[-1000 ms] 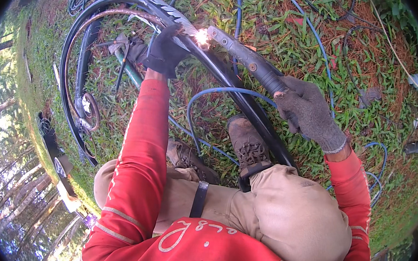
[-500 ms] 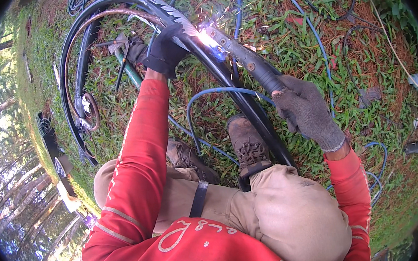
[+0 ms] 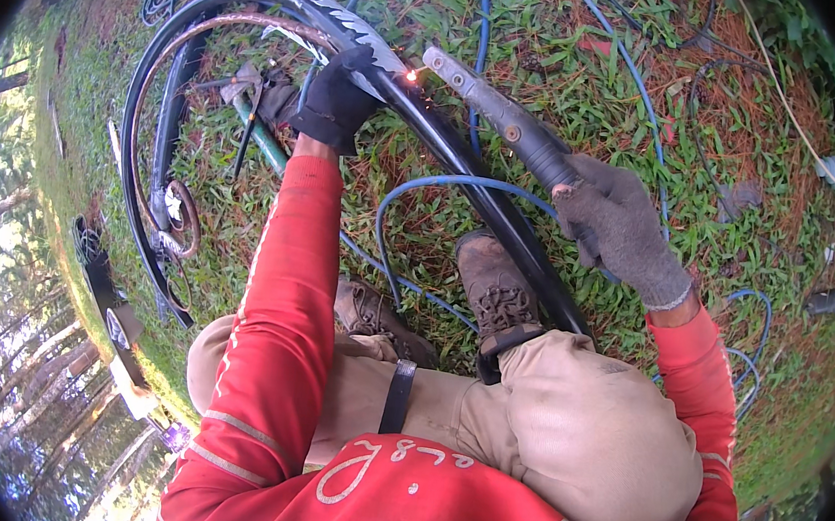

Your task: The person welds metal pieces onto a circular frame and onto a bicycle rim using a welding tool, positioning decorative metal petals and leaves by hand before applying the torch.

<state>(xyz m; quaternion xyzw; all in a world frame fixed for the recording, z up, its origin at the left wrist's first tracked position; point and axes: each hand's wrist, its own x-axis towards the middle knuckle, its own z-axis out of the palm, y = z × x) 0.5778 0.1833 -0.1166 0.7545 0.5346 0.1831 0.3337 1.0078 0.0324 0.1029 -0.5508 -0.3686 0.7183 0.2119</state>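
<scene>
My left hand [image 3: 337, 107], in a black glove, is closed around a black metal pipe [image 3: 457, 164] at the joint where a curved bar [image 3: 145, 59] and a silver-edged, leaf-shaped metal piece [image 3: 363, 39] meet it. A grey knitted glove covers my right hand [image 3: 627, 225], which grips the handle of a welding electrode holder [image 3: 515, 134]. The holder's tip stands a little apart from the pipe. A small orange-hot spot [image 3: 412, 76] glows on the pipe beside the leaf piece. Any electrode in the jaws is too small to make out.
A blue cable [image 3: 426, 176] loops from near my right hand across the pipe toward my boots [image 3: 496, 278]. More blue hoses [image 3: 623, 59] run over the grass. Behind my left hand lie a green rod [image 3: 264, 135] and a clamp-like tool [image 3: 239, 83]. A scrolled bar [image 3: 187, 228] rests at left.
The bright welding arc and flying sparks have died to a small orange glow. My right hand and the holder have shifted slightly right and down. My left hand keeps its grip.
</scene>
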